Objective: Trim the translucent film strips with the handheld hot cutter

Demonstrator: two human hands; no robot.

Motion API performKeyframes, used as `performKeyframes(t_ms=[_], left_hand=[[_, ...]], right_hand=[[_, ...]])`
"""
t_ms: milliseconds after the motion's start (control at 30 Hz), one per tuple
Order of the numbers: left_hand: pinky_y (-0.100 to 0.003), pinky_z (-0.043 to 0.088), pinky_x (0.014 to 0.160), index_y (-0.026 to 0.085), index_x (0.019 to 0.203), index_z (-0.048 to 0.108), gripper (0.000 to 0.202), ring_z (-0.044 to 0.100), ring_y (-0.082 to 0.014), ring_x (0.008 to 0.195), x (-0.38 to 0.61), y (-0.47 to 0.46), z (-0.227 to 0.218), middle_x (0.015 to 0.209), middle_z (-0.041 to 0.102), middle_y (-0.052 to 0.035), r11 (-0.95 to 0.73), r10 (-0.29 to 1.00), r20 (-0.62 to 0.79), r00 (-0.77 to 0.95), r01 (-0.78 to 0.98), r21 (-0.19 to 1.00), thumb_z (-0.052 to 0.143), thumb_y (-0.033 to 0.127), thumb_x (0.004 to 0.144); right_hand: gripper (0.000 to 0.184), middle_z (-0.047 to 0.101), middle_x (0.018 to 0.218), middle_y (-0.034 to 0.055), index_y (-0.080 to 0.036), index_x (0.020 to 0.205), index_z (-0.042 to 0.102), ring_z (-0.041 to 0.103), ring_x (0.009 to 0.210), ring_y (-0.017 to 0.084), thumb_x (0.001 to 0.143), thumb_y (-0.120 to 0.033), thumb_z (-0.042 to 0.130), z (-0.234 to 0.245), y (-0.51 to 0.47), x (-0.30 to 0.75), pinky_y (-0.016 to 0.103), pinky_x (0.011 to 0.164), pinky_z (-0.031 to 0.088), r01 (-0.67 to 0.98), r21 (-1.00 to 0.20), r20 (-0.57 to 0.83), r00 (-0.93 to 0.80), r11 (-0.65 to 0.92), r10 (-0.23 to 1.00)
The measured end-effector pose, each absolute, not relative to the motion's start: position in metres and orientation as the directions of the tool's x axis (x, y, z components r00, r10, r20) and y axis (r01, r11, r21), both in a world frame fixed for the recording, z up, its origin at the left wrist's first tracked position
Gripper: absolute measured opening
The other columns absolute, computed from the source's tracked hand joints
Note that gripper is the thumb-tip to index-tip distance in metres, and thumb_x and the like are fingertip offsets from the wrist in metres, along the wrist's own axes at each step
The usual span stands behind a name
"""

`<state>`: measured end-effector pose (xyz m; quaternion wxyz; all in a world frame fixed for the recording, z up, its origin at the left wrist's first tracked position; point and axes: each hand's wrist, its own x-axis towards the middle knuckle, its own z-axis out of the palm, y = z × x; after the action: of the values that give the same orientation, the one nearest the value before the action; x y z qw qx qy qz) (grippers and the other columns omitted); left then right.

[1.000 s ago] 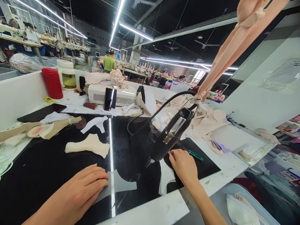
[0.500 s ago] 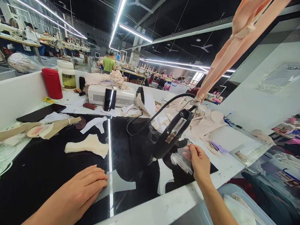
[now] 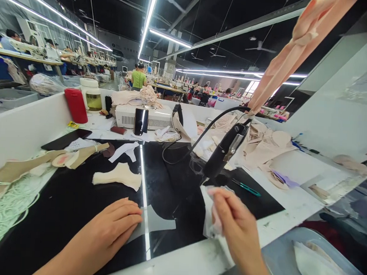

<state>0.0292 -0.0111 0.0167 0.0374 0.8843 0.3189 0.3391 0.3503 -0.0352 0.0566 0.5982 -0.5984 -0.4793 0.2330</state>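
My left hand [image 3: 105, 229] lies flat, fingers together, with its tips on a grey sheer cut piece [image 3: 158, 223] on the black work surface [image 3: 176, 185]. My right hand [image 3: 236, 219] is pinched at the right, its fingers somewhat blurred, on thin white sheer fabric [image 3: 210, 212] at the surface's front edge. Just above hangs a black corded hand tool [image 3: 227, 149], tip down, tied to a peach fabric strip [image 3: 282, 72]. Teal thread snips [image 3: 250, 188] lie behind my right hand. A cream padded piece [image 3: 118, 176] rests beyond my left hand.
At the back stand a white vented box [image 3: 127, 117], a phone [image 3: 141, 122], a red bottle [image 3: 76, 105] and a jar [image 3: 93, 96]. Green cord [image 3: 9, 215] and beige strips lie left. Peach cut pieces [image 3: 261, 146] pile up right. A grey bin [image 3: 284, 253] sits below the right edge.
My right hand has moved left and toward me, onto the white sheer fabric, uncovering the teal snips. My left hand stays on the grey piece. The whole view has shifted slightly.
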Motion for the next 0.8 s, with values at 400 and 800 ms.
performKeyframes(t_ms=[400,800], left_hand=[[-0.027,0.051,0.082,0.017,0.093,0.073,0.039,0.063,-0.0156,0.083,0.053,-0.037,0.042,0.087,0.068,-0.0018,0.143,0.892,-0.071,0.447,-0.129,0.981,0.087,0.053,0.085],[-0.023,0.038,0.065,0.016,0.078,0.065,0.055,0.045,-0.0102,0.067,0.049,-0.027,0.047,0.072,0.055,0.0034,0.232,0.946,-0.193,0.262,-0.125,0.965,0.093,0.064,0.074]], right_hand=[[0.056,0.047,0.055,-0.0067,-0.027,0.107,0.075,0.046,0.051,0.013,0.096,-0.079,0.057,0.028,-0.052,0.241,0.025,0.054,0.042,0.151,-0.988,-0.012,-0.111,0.005,0.994],[0.064,0.057,0.067,-0.0035,-0.024,0.11,0.078,0.041,0.048,0.009,0.081,-0.081,0.074,0.019,-0.045,0.287,0.023,0.046,0.036,0.142,-0.965,-0.234,-0.091,-0.22,0.968]])
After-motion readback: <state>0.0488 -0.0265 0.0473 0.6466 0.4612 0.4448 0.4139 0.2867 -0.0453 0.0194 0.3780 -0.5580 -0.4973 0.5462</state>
